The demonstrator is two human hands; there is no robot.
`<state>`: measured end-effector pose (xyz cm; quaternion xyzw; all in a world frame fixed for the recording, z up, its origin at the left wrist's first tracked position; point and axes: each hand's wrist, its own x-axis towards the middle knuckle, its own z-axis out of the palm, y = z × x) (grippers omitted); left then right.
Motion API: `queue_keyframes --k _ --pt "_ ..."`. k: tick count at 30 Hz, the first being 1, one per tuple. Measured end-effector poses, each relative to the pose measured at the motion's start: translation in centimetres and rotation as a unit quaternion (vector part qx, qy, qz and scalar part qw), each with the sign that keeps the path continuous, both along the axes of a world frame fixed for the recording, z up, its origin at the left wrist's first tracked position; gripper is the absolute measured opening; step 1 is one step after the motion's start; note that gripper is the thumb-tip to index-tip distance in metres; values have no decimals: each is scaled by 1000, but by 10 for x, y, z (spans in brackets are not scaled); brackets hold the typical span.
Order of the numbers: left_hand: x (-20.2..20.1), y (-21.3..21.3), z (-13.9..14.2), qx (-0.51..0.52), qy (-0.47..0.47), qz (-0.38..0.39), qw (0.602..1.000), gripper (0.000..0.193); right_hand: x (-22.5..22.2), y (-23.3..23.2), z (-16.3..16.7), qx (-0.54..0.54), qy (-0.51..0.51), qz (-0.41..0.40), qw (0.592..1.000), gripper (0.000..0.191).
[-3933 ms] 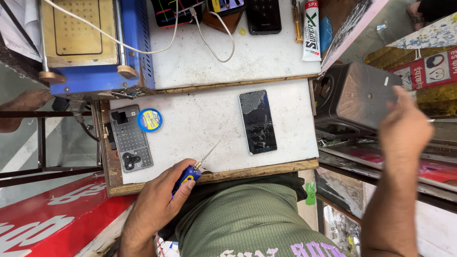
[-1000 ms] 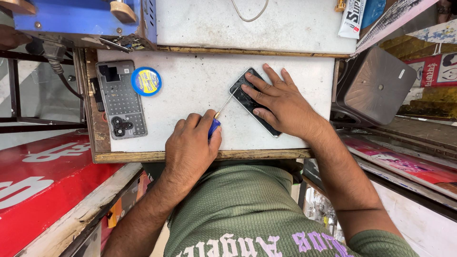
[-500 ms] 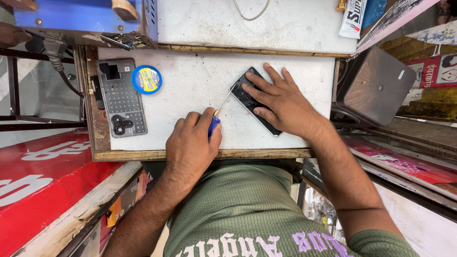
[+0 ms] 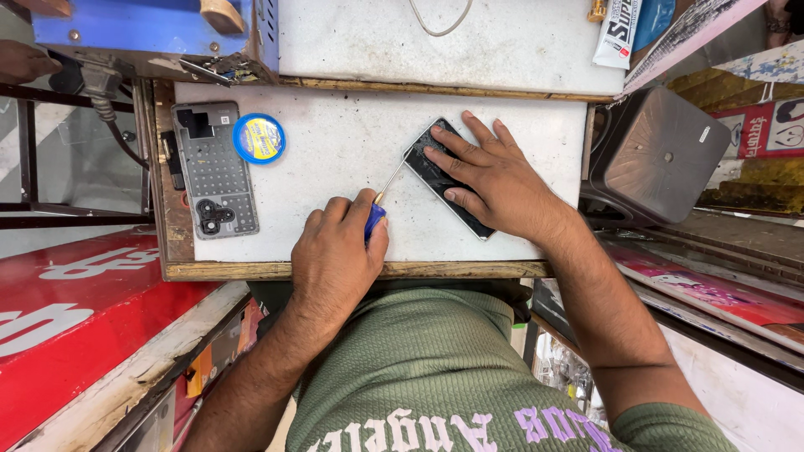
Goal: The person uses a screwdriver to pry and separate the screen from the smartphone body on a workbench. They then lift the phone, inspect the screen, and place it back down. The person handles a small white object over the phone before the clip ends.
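Your right hand [image 4: 494, 180] covers the middle of the dark phone [image 4: 431, 172] near the right edge of the white work board [image 4: 335, 167], so you see only its upper-left corner and a strip along its lower edge. Your left hand [image 4: 335, 255] hides most of the blue-handled screwdriver [image 4: 378, 209]; whether its tip touches the phone's corner is too small to tell. At the board's far edge, the picture's top crops the blue machine [image 4: 142, 25], the white cable loop [image 4: 440, 25] and the glue tube [image 4: 615, 33].
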<state>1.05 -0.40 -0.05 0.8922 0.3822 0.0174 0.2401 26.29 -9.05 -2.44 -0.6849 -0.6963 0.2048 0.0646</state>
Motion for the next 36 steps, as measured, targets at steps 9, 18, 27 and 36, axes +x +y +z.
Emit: queue_keyframes --k 9,18,27,36 --pt "-16 4 4 -29 -109 55 992 41 1 11 21 26 -27 36 999 65" --pt "-40 11 24 -208 -184 31 960 45 4 58 58 -63 -89 99 989 61" --pt "-42 13 29 -242 -152 5 958 47 0 88 69 -118 -167 166 965 62" --pt "-31 7 36 -229 -68 -152 959 49 -16 18 88 114 33 246 962 40"
